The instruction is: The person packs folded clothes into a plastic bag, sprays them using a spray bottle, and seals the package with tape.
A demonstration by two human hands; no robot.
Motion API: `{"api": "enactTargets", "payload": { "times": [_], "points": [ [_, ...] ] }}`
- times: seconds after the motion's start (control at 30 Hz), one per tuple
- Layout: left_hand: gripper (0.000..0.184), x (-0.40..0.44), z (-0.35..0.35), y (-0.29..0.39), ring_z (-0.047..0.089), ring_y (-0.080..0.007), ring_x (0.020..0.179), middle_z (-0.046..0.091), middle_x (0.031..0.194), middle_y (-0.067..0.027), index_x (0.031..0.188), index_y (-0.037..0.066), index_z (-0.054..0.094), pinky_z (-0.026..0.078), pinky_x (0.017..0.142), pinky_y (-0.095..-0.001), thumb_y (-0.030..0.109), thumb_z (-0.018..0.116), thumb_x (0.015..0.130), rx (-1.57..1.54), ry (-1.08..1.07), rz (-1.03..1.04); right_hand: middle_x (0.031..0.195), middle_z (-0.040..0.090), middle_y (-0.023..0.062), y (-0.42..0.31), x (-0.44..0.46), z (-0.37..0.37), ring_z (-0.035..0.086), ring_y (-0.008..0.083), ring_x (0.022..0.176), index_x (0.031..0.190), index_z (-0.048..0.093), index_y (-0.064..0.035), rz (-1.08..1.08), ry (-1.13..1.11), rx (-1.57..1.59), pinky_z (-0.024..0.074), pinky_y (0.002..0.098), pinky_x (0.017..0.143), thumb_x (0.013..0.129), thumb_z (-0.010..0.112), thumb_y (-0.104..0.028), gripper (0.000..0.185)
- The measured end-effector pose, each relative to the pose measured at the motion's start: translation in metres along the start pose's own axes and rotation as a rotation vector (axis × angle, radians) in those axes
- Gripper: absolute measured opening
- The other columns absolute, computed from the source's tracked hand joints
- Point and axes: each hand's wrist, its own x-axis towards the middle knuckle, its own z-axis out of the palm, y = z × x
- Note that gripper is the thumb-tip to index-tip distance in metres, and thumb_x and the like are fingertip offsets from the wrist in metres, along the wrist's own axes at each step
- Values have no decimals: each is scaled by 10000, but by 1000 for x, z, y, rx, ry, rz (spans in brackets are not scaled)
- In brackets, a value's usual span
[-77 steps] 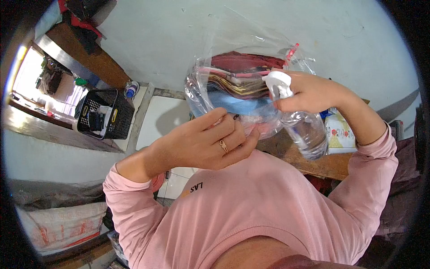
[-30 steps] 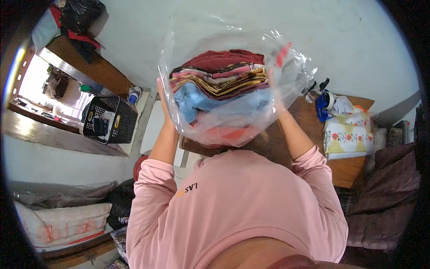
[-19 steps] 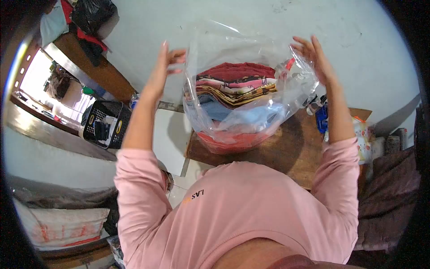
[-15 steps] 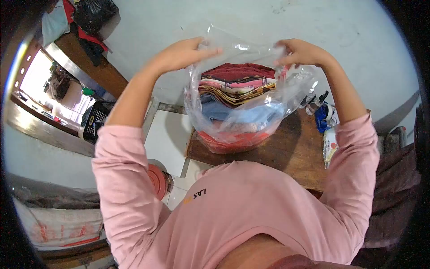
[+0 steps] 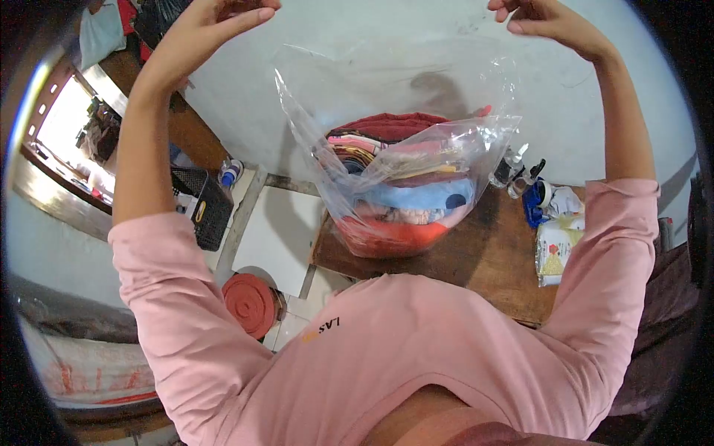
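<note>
A clear plastic bag stands on the brown wooden table, its mouth upward and loose. Inside it is a stack of folded cloth: dark red fabric on top, patterned pieces below, then light blue cloth and red-orange cloth. My left hand is raised above and left of the bag, apart from it, thumb stretched out and some fingers cut off by the top edge. Above and right of the bag, my right hand hangs with loosely bent fingers, nothing visible in it.
On the wooden table, a white packet, a blue item and clear bottles lie to the right. Left are a black basket and a round red lid-like object. A pale wall rises behind.
Both hands have left the bag's mouth and moved up and outward, the left to the left, the right to the right. The bag's upper plastic now stands wider and taller.
</note>
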Motion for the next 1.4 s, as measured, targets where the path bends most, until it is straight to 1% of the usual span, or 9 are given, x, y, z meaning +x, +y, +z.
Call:
{"api": "enactTargets", "payload": {
  "times": [0.13, 0.33, 0.57, 0.83, 0.93, 1.0, 1.13, 1.27, 1.4],
  "points": [
    [567, -35, 25, 14, 423, -222, 1243, 505, 1291, -99, 1219, 108, 552, 189, 1098, -403, 403, 679, 751, 223, -533, 249, 983, 609, 91, -14, -35, 42, 519, 139, 1014, 1081, 588, -33, -139, -518, -164, 405, 290, 896, 768, 698, -264, 405],
    [160, -42, 17, -11, 619, -153, 803, 644, 776, -65, 836, -14, 598, 454, 833, -311, 145, 607, 844, 108, -562, -158, 697, 635, 47, -10, -43, 21, 608, 132, 690, 756, 637, 18, 214, -465, -44, 490, 259, 697, 805, 655, -167, 192],
    [252, -37, 23, 15, 602, -183, 867, 648, 963, -105, 969, -18, 615, 456, 803, -295, 203, 595, 849, 67, -212, 52, 913, 644, 70, -15, -42, 24, 588, 143, 870, 968, 626, -3, 210, -210, -103, 473, 287, 778, 822, 651, -254, 291],
    [585, 6, 81, 33, 569, -240, 937, 587, 1044, -118, 1262, 66, 465, 434, 843, -345, 273, 677, 757, 702, -482, -25, 733, 618, 99, -63, -18, 91, 600, 186, 715, 853, 598, 7, -63, -338, -378, 484, 317, 680, 826, 613, -184, 194],
    [278, 13, 34, 29, 552, -126, 653, 584, 721, -58, 782, 8, 562, 452, 585, -249, 270, 605, 866, 86, -456, -283, 633, 551, 24, -53, -15, 71, 542, 129, 624, 772, 556, -7, 76, -345, -110, 456, 267, 586, 839, 607, -175, 188],
    [252, 5, 24, 15, 547, -120, 626, 586, 712, -53, 774, 9, 554, 448, 558, -250, 236, 640, 842, 31, -164, -158, 734, 574, 23, -67, -18, 55, 552, 129, 692, 879, 584, -18, 352, -404, -47, 470, 257, 645, 826, 634, -213, 208],
    [469, -10, 26, -25, 593, -232, 891, 591, 992, -116, 1173, 57, 510, 470, 759, -362, 257, 668, 779, 499, -132, -9, 906, 576, 71, -31, -14, 70, 552, 140, 796, 1077, 563, -49, -89, 0, -327, 473, 265, 720, 775, 693, -246, 383],
    [274, 13, 24, -20, 592, -191, 861, 602, 889, -114, 946, 11, 570, 484, 661, -328, 262, 611, 845, 312, -650, -514, 868, 592, 101, -10, 5, 72, 570, 170, 777, 1007, 582, -34, 80, -233, -440, 471, 280, 710, 765, 688, -188, 305],
    [226, 25, 5, -19, 539, -105, 577, 585, 683, -42, 787, 11, 565, 439, 519, -241, 198, 693, 798, 257, -352, -541, 729, 584, 86, -18, 20, 59, 578, 172, 704, 842, 574, 17, 176, -225, -343, 465, 297, 667, 811, 624, -91, 123]
  ]
}}
